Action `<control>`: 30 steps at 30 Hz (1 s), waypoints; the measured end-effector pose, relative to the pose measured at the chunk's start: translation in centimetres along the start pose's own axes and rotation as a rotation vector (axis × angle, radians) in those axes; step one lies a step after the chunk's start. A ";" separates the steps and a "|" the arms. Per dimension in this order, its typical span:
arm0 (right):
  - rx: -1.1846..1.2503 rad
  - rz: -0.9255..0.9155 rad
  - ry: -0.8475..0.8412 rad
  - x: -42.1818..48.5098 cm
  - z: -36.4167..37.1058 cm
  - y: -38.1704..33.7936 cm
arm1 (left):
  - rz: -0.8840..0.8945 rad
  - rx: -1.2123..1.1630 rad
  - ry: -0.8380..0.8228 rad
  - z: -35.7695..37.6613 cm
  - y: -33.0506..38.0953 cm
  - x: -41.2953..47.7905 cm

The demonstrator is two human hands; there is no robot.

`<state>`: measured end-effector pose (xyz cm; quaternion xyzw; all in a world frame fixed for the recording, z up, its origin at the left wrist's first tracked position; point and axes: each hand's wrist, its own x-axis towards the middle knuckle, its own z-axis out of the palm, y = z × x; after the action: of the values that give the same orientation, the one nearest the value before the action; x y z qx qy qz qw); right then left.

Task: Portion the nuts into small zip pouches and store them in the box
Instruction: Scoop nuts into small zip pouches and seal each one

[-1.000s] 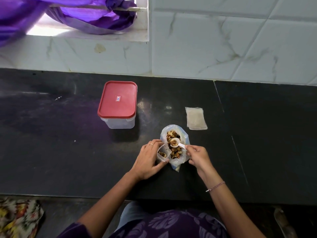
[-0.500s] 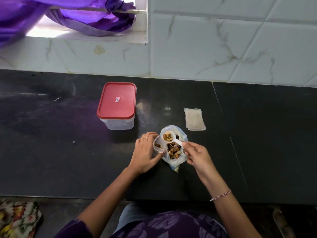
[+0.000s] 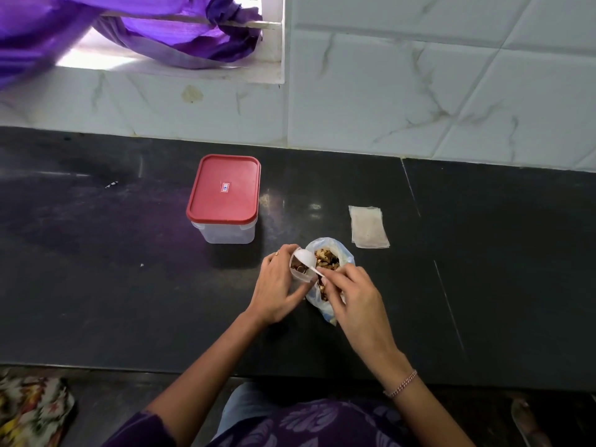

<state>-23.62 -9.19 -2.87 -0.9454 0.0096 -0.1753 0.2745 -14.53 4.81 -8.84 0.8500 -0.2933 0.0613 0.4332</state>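
Pouch (image 3: pixel 299 271) in left hand (image 3: pixel 276 287), right hand (image 3: pixel 354 296) holding spoon (image 3: pixel 304 259) over it

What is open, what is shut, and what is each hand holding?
Box: shut, red lid on.
Big bag: open, nuts inside.
Small pouch: open, a few nuts inside, gripped by the left hand.
Spoon: tipped over the small pouch, pinched by the right hand.
Spare pouches: flat on the counter.

A black polished stone worktop (image 3: pixel 96 285), with a seam (image 3: pixel 411 188) running from its rear edge toward its right front, abuts a white marble-veined tiled wall (image 3: pixel 419 91); a daylit window recess (image 3: pixel 96 58) at rear left holds a purple curtain (image 3: pixel 180 37), and a patterned cloth (image 3: pixel 29 411) lies below the front-left corner.
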 end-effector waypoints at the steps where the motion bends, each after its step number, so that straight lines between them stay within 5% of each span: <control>1: 0.043 0.017 0.026 0.0 -0.1 -0.1 | -0.003 -0.004 0.009 0.0 0.0 0.0; 20: 0.044 -0.013 -0.023 0.2 -0.3 0.8 | 0.013 -0.016 0.012 -0.2 -0.1 0.1; 25: 0.254 0.347 0.160 0.9 0.0 2.5 | -0.018 0.009 0.052 -0.3 -0.2 -0.1; 30: 0.073 0.521 -0.001 0.5 2.0 5.1 | -0.039 0.008 0.064 -0.4 -0.2 -0.2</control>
<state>-22.08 -12.51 -6.99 -0.9007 0.2462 -0.0982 0.3443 -14.55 5.30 -8.81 0.8548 -0.2626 0.0812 0.4401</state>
